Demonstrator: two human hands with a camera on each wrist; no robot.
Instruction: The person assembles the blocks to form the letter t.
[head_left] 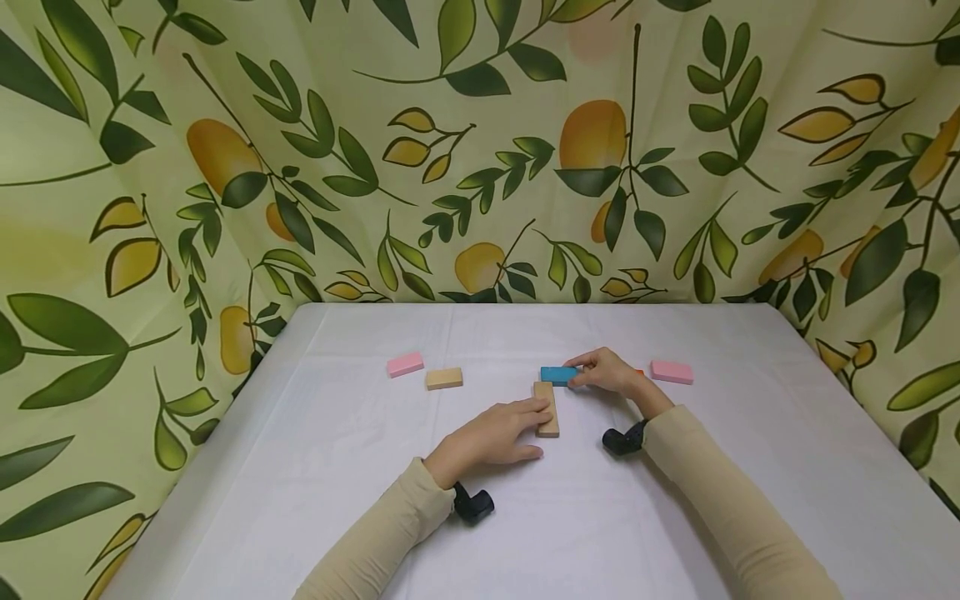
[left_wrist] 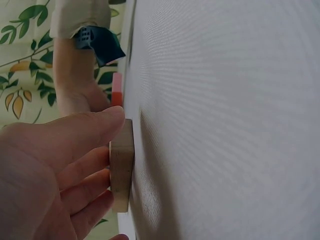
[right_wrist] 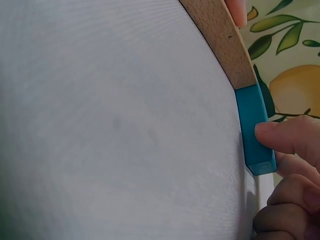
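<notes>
A blue block (head_left: 556, 376) lies flat on the table, its right end pinched between the thumb and fingers of my right hand (head_left: 609, 372). The thumb presses the block's near side, as the right wrist view shows on the blue block (right_wrist: 252, 120). A plain wooden block (head_left: 550, 427) lies lengthwise toward me, its far end meeting the blue block's near side. Extended fingers of my left hand (head_left: 498, 435) rest on top of this wooden block (left_wrist: 122, 165). In the head view, the left thumb stands apart from it.
On the left are a pink block (head_left: 405, 364) and another wooden block (head_left: 445, 378). To the right lies a second pink block (head_left: 672, 372), with a red-orange block (left_wrist: 116, 98) beside it, mostly behind the right hand in the head view. A patterned curtain (head_left: 510, 108) hangs behind the white-covered table (head_left: 300, 467).
</notes>
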